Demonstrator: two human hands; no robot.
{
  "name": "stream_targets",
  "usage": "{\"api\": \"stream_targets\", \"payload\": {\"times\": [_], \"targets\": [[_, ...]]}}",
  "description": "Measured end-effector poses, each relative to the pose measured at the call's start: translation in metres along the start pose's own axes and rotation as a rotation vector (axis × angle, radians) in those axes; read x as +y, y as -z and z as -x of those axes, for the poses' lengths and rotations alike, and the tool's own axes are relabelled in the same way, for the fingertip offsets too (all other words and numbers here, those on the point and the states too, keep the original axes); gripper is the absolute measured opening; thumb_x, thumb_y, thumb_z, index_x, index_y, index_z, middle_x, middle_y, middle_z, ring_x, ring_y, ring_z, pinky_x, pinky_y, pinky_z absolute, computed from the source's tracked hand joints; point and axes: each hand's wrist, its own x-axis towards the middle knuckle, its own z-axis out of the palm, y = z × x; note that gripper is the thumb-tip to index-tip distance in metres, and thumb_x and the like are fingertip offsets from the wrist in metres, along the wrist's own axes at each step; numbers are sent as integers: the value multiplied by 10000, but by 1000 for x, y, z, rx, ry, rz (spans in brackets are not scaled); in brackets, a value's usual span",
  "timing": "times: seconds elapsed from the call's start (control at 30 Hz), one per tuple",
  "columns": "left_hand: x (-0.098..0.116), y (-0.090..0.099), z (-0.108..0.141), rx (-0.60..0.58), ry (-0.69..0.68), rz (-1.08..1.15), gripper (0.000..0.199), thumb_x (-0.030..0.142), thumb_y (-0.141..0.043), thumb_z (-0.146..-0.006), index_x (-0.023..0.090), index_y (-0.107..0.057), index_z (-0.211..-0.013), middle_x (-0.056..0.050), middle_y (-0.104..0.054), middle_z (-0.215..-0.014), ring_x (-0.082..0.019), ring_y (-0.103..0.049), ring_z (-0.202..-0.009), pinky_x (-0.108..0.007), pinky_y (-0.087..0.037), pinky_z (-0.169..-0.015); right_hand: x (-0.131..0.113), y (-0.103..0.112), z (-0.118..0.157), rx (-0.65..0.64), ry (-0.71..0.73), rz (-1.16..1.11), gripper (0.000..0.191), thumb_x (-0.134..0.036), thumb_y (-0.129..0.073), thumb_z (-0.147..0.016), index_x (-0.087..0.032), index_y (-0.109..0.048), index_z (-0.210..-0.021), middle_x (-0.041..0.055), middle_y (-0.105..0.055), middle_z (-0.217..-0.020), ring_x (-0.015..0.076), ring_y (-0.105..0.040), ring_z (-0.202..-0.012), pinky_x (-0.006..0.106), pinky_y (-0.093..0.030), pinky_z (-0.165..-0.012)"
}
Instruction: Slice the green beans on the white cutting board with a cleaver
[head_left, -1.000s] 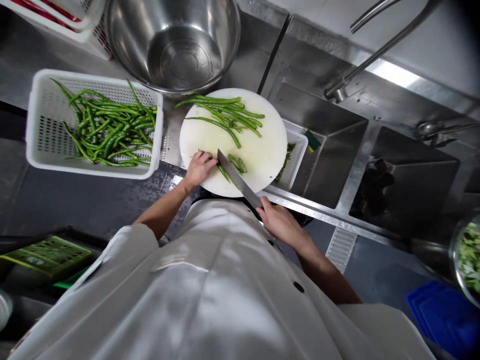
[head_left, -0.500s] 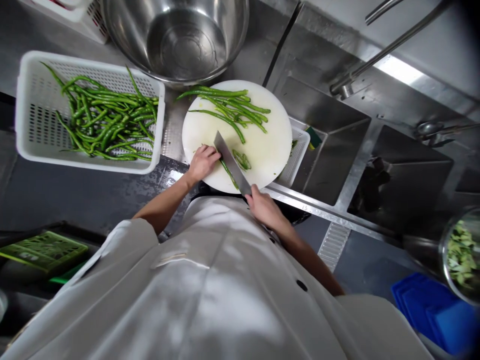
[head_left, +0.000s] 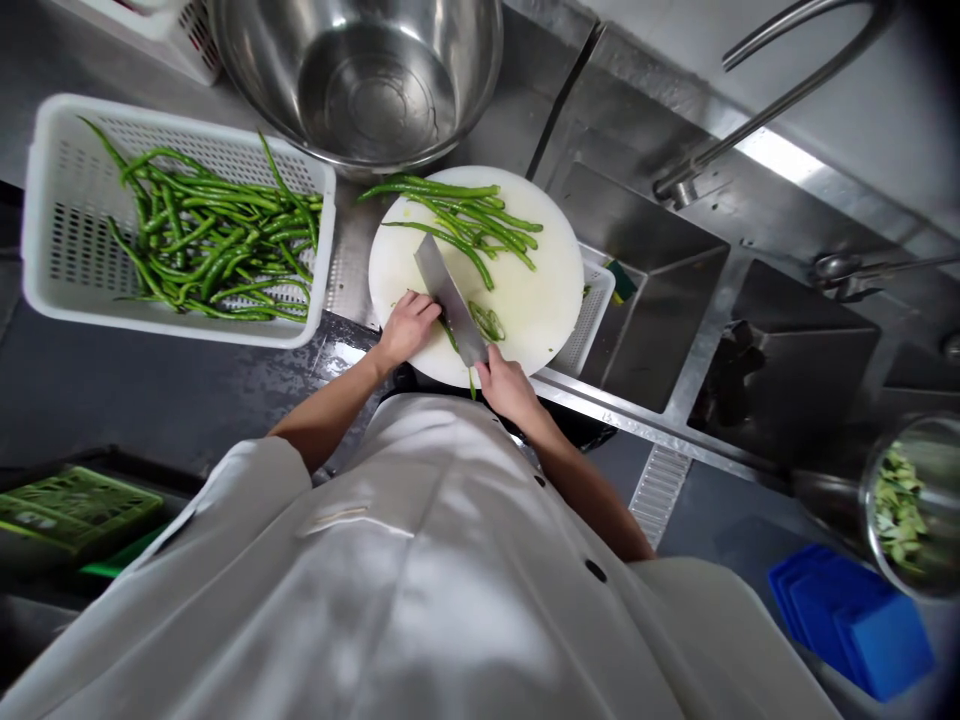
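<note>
A round white cutting board (head_left: 551,300) lies in front of me. My right hand (head_left: 508,385) grips the handle of a cleaver (head_left: 451,302), whose broad blade rests over a long green chili pepper (head_left: 449,335). With curled fingers, my left hand (head_left: 409,328) presses that pepper to the board just left of the blade. Cut pepper pieces (head_left: 487,321) lie right of the cleaver. Across the upper part of the board spreads a bunch of whole green chili peppers (head_left: 472,215). The blade hides part of the pepper under it.
On the left, a white plastic basket (head_left: 37,240) holds many green chili peppers. A large steel bowl (head_left: 375,90) stands behind the board. To the right are steel sinks (head_left: 637,330) with a faucet (head_left: 679,185). A bowl of chopped greens (head_left: 874,500) and blue boards (head_left: 851,620) are at far right.
The cleaver and my right hand have shifted slightly left and up, over the pepper. A pepper tip now hangs past the board's near edge. My left hand stays on the pepper.
</note>
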Motion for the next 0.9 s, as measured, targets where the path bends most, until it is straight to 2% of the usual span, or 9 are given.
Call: {"api": "stream_targets", "payload": {"times": [0.13, 0.27, 0.4, 0.47, 0.53, 0.6, 0.73, 0.8, 0.9], "targets": [[-8, 6, -5, 1, -5, 21, 340, 154, -395, -1033, 201, -689, -1197, -119, -622, -1197, -265, -543, -1100, -423, -520, -996, 22, 2, -13, 58, -4, -72, 498, -403, -319, -1124, -145, -476, -1520, 158, -763, -1077, 339, -686, -1058, 369, -476, -879], [-27, 22, 0, -44, -19, 37, 330, 180, -398, -1041, 201, -713, -1134, -129, -649, -1132, -282, -543, -1112, -439, -515, -1018, 57, 22, 26, 153, 33, 4, 454, -396, -305, -1126, -151, -518, -1442, 156, -758, -1033, 345, -683, -1017, 359, -458, -832], [-53, 70, 19, 270, 182, -24, 276, 272, -442, -1058, 233, -699, -1149, -132, -644, -1134, -300, -555, -1125, -486, -510, -996, 78, 20, 73, 58, 165, 100, 355, -385, -349, -1124, -196, -598, -1294, 120, -768, -1000, 302, -701, -953, 330, -429, -804], [-62, 93, 27, 440, 268, -50, 259, 320, -474, -1058, 249, -694, -1173, -139, -626, -1160, -310, -559, -1153, -502, -504, -1005, 80, 8, 80, -36, 212, 115, 319, -382, -373, -1123, -216, -615, -1247, 95, -774, -991, 277, -706, -914, 316, -421, -777], [-63, 101, 28, 489, 277, -53, 252, 348, -498, -1056, 259, -695, -1184, -140, -616, -1175, -311, -563, -1169, -499, -505, -1012, 81, -7, 74, -80, 222, 81, 304, -385, -387, -1120, -223, -619, -1231, 79, -778, -989, 262, -708, -891, 308, -424, -764], [-54, 87, 23, 407, 214, -31, 251, 353, -501, -1060, 256, -696, -1186, -126, -621, -1168, -296, -569, -1161, -475, -515, -1003, 87, -19, 60, -40, 199, 5, 306, -391, -396, -1114, -225, -625, -1231, 81, -780, -1003, 259, -710, -896, 307, -442, -774], [-18, 23, 4, 104, 29, 39, 279, 276, -462, -1072, 220, -706, -1195, -106, -640, -1150, -260, -576, -1116, -414, -531, -978, 122, -14, 29, 147, 99, -103, 307, -396, -428, -1087, -217, -663, -1173, 118, -784, -1052, 281, -717, -935, 330, -482, -821], [-2, -2, -4, 36, -18, 20, 313, 225, -426, -1074, 199, -717, -1183, -117, -655, -1146, -264, -579, -1099, -416, -535, -981, 139, 0, 23, 204, 61, -78, 296, -374, -459, -1067, -206, -674, -1179, 134, -788, -1061, 297, -720, -944, 343, -487, -832], [7, -12, -7, 27, -66, -11, 318, 214, -418, -1076, 181, -720, -1169, -134, -679, -1155, -280, -591, -1091, -455, -543, -999, 140, 19, 30, 215, 9, 57, 350, -373, -461, -1069, -183, -649, -1296, 150, -787, -1025, 319, -719, -926, 349, -471, -797]]}}
